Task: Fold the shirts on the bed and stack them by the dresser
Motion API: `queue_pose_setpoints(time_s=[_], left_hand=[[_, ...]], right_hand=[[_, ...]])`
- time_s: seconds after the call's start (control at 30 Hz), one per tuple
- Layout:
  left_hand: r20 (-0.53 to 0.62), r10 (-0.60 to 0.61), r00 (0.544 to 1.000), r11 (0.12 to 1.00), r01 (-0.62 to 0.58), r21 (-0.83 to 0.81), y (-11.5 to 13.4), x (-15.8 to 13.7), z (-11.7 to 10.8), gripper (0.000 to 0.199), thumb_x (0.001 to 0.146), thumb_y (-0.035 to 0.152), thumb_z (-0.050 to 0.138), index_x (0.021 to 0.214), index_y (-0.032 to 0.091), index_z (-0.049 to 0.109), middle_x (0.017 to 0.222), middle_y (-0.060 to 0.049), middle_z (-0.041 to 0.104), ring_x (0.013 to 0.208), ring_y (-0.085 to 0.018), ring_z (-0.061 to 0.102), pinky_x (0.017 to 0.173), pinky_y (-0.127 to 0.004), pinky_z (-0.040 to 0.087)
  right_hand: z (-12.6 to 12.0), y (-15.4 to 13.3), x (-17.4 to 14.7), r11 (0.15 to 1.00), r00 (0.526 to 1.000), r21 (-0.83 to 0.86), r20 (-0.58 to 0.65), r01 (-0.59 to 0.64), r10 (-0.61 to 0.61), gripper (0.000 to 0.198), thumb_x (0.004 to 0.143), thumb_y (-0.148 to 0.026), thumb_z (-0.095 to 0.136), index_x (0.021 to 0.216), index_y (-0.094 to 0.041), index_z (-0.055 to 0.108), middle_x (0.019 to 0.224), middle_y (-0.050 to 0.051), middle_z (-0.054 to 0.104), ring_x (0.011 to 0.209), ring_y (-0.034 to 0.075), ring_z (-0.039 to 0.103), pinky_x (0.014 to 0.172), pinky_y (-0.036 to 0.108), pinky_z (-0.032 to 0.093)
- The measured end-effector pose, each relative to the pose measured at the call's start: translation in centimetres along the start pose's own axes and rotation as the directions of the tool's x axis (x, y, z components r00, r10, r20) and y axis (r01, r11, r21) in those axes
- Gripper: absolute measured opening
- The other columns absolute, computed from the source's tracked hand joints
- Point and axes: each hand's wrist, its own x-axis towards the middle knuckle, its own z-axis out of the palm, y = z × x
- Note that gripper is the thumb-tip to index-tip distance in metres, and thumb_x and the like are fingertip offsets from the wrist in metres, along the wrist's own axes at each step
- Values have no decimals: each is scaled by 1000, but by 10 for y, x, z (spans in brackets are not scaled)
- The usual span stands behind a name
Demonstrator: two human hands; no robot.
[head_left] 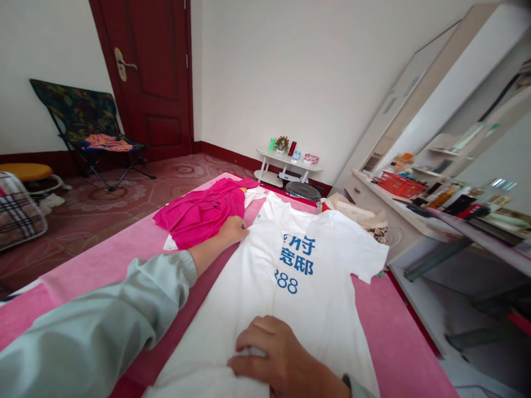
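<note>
A white T-shirt point(323, 287) with blue printed characters and digits lies spread on the pink bed cover point(398, 320), its neck towards the far end. My left hand point(234, 230) reaches to the shirt's left side near the sleeve, closed with the fabric edge in its fingers. Over the lower part of the shirt my right hand point(276, 351) is curled, thumb and fingers pinching a bit of the cloth. The shirt's left side is partly folded in, so some of the print is hidden. Beyond my left hand lies a crumpled magenta garment point(203, 210).
A white dressing table point(398, 204) with a red basket point(400, 184) and several bottles stands at the right. Past the bed's far end is a small white stand point(286, 160). A folding chair point(89, 127) stands near the dark red door point(153, 72).
</note>
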Motion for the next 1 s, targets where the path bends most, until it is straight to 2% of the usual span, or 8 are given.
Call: queue_pose_setpoints(time_s=[0.23, 0.47, 0.6, 0.67, 0.77, 0.87, 0.93, 1.0], left_hand=[[-54, 204, 978, 975, -197, 106, 39, -18, 1, 35, 80, 12, 50, 113, 16, 61, 118, -14, 61, 114, -25, 53, 99, -38, 38], [128, 405, 905, 898, -420, 128, 71, -41, 53, 63, 90, 53, 38, 140, 14, 40, 151, -17, 28, 140, -30, 21, 112, -50, 17], [142, 394, 908, 900, -413, 137, 68, -48, 63, 68, 91, 61, 28, 145, 20, 34, 155, -14, 17, 143, -29, 9, 114, -50, 9], [149, 382, 912, 905, -401, 138, 69, -48, 62, 70, 89, 64, 27, 145, 21, 34, 155, -13, 17, 143, -29, 9, 114, -49, 9], [137, 376, 916, 911, -393, 127, 70, -46, 61, 70, 89, 65, 26, 144, 22, 35, 155, -12, 19, 143, -29, 9, 114, -49, 8], [111, 389, 915, 909, -400, 114, 69, -45, 65, 69, 89, 63, 29, 144, 21, 37, 154, -11, 19, 143, -29, 10, 114, -49, 7], [103, 390, 915, 909, -400, 114, 69, -45, 67, 67, 89, 62, 31, 143, 21, 38, 154, -11, 19, 143, -30, 11, 114, -49, 7], [102, 389, 916, 910, -399, 113, 68, -45, 67, 66, 90, 61, 32, 143, 21, 39, 154, -12, 20, 143, -30, 12, 114, -50, 7]], right_hand=[[7, 3, 2, 991, 993, -96, 85, 89, -81, 22, 96, -39, 43, 107, -23, 52, 100, -3, 64, 75, 11, 50, 66, 28, 37], [3, 8, -10, 990, 993, -134, 117, 48, -32, 28, 97, -41, 40, 120, -27, 47, 101, -4, 65, 82, 12, 53, 73, 28, 40], [-42, 43, -58, 923, 959, -262, -74, -283, 273, 33, 91, -34, 48, 121, -21, 51, 110, 7, 64, 99, 20, 56, 90, 39, 43], [-67, 77, -99, 729, 769, -288, -405, -621, 494, 31, 90, -23, 44, 120, -22, 54, 117, 10, 60, 108, 22, 54, 93, 41, 44], [-94, 131, -161, 406, 287, -58, -798, -912, 530, 41, 79, -30, 55, 116, -15, 54, 122, 15, 54, 117, 29, 48, 100, 49, 40], [-103, 164, -196, 258, -223, 447, -771, -857, 597, 60, 63, -36, 69, 115, -10, 51, 110, 16, 60, 97, 27, 61, 84, 41, 52], [-101, 169, -200, 218, -391, 700, -598, -680, 700, 61, 57, -37, 74, 108, -11, 54, 96, 11, 66, 77, 22, 65, 64, 31, 55], [-98, 167, -195, 206, -409, 807, -478, -553, 777, 53, 54, -36, 78, 98, -14, 59, 85, 7, 68, 63, 17, 64, 49, 23, 51]])
